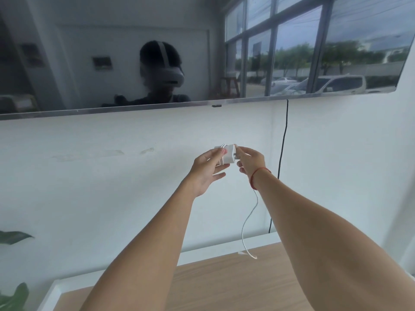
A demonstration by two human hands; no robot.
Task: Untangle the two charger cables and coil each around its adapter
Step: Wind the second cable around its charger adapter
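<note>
A white charger adapter (229, 155) is held up in front of the white wall, with a few turns of white cable over its top. My left hand (207, 169) holds the adapter from the left, thumb on its upper face. My right hand (250, 161) pinches the cable at the adapter's right edge. The loose end of the white cable (247, 223) hangs below my right wrist, and its tip reaches the wooden tabletop (224, 286). A second charger is not in view.
A wall-mounted television (157, 52) fills the top of the view and mirrors the room. A black cord (283, 142) runs down the wall to the right of my hands. Green plant leaves (13, 237) show at the left edge.
</note>
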